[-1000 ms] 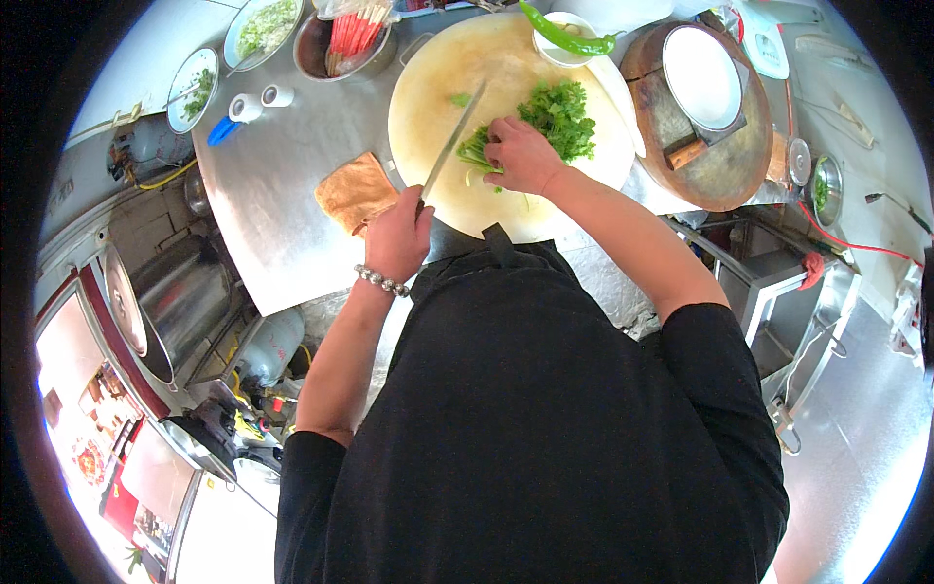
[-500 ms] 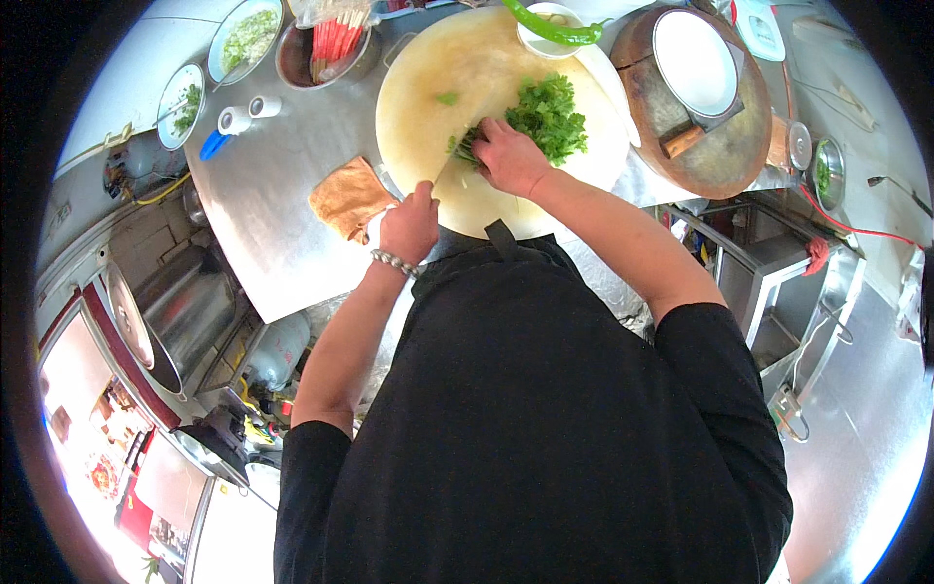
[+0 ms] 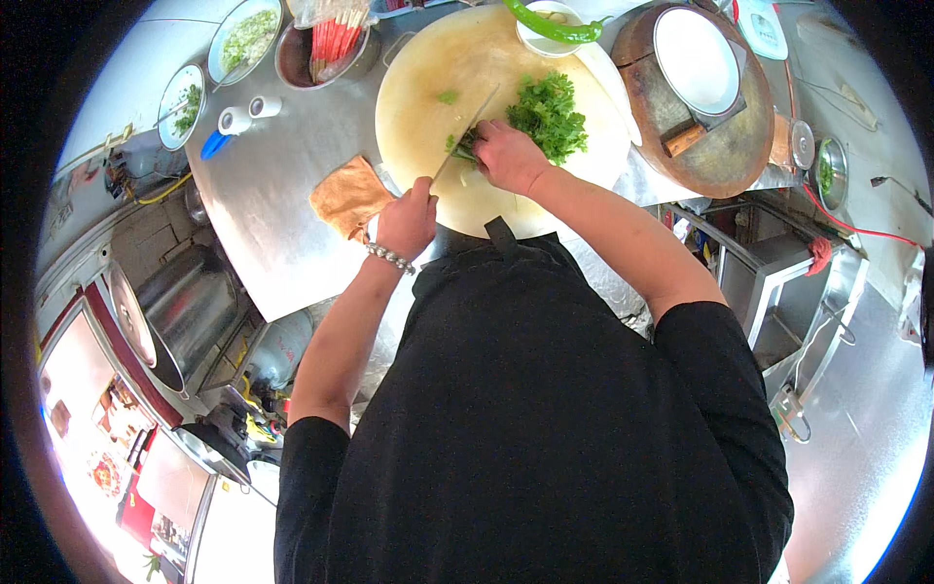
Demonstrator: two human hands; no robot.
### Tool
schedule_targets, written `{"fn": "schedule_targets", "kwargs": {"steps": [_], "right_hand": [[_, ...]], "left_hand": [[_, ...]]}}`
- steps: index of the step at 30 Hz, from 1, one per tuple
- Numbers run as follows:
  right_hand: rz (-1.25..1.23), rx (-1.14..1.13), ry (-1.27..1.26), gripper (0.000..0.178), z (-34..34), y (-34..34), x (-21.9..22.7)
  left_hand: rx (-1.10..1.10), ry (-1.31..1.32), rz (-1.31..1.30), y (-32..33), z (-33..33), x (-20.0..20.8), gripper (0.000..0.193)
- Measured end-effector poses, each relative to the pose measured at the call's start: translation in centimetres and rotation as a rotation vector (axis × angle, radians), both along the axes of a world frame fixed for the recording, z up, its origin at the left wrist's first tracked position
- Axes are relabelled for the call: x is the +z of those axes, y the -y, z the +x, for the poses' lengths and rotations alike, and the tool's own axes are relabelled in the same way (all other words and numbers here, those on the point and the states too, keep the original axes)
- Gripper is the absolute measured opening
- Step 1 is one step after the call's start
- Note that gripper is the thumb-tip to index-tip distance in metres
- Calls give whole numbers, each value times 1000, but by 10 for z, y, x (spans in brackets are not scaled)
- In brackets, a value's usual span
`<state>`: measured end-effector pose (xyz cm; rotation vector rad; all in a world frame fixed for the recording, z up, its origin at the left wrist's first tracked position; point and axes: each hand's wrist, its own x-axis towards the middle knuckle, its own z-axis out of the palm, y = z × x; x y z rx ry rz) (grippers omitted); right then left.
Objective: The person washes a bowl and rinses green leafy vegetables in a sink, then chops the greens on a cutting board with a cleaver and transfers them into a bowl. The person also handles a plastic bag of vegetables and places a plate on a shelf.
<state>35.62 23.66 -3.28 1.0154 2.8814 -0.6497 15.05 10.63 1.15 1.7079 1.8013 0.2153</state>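
Note:
My left hand [image 3: 407, 222], with a beaded bracelet at its wrist, is closed round the handle of a knife [image 3: 465, 140]. The thin blade slants away over the round cutting board [image 3: 418, 73], close to the left of my other hand. My right hand [image 3: 508, 156] presses a bunch of cilantro [image 3: 550, 117] onto the board, fingers bunched on the stems. The leaves fan out to the right of that hand, and the stem ends lie by the blade. A few cut green bits [image 3: 448, 97] rest on the board. My grip hides the knife handle.
A brown cloth [image 3: 350, 198] lies left of the board. Behind stand a white bowl [image 3: 526, 39] with a green chili pepper [image 3: 555, 26] across it and a metal pot [image 3: 292, 60]. To the right, a wooden block [image 3: 637, 97] bears a white bowl [image 3: 695, 60] and a cleaver [image 3: 684, 139].
The knife blade has come into clearer view, tilted up and away beside the stems. My left hand has shifted slightly toward me; my right hand stays on the cilantro.

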Motion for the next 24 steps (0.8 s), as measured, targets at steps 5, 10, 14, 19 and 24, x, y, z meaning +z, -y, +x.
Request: {"fn": "schedule_targets", "kwargs": {"steps": [5, 10, 14, 19, 24], "right_hand": [[-59, -23, -50, 18, 6, 0, 1], [-20, -23, -72, 17, 4, 3, 3], [-16, -75, -102, 15, 6, 2, -4], [-29, -79, -165, 14, 10, 4, -10], [1, -68, -161, 14, 8, 6, -4]], "left_hand": [[-49, -73, -149, -22, -8, 52, 23], [-81, -160, -176, -9, 5, 39, 21], [-10, -58, -73, 0, 6, -3, 21], [-40, -68, -179, -15, 0, 44, 24], [-57, -73, -183, -1, 5, 31, 23]]}}
